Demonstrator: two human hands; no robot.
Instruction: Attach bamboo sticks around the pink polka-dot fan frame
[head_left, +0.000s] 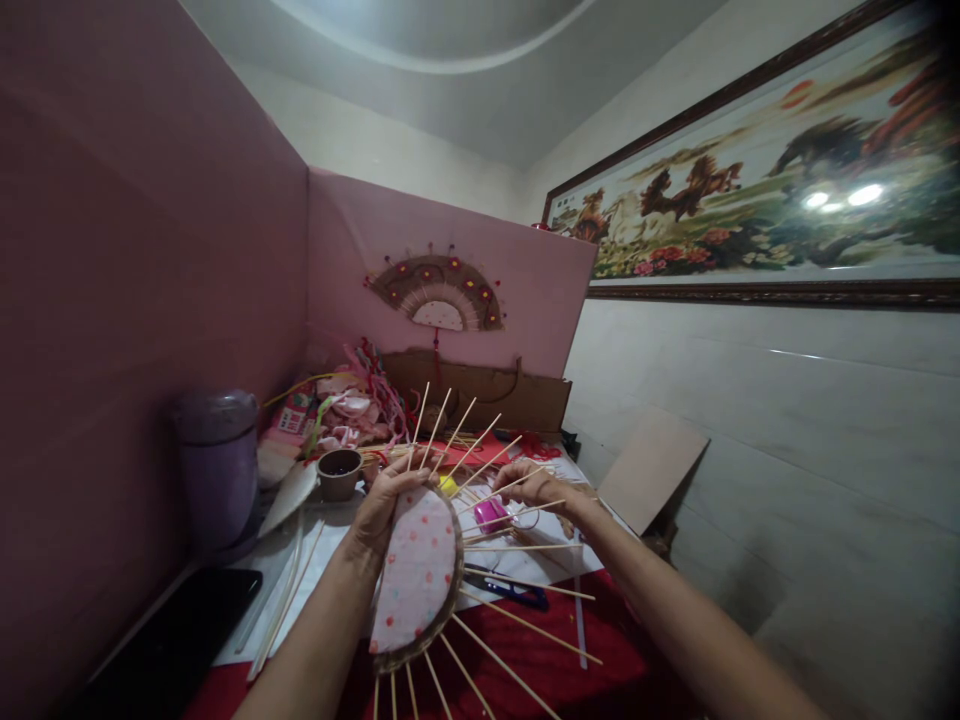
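Note:
My left hand (384,508) grips the upper end of a half-round fan base (417,570), covered in white cloth with red dots and edged in brown. Thin wooden sticks (501,640) radiate from its curved edge. To the right, my right hand (534,486) has its fingers closed at one of the upper sticks; whether a thread is also between them, I cannot tell. Below those fingers lies a bright pink object (491,515), partly behind the sticks. Dark-handled scissors (517,592) rest on the table under the fan, and a yellow item (448,485) sits beside its top edge.
A small brown cup (339,474) and a purple lidded container (217,470) stand at left, near a black phone (187,610). Pink ribbons and cloth (352,410) are heaped behind. A finished decorated fan (442,292) hangs on the pink panel. Cardboard (654,468) leans at right.

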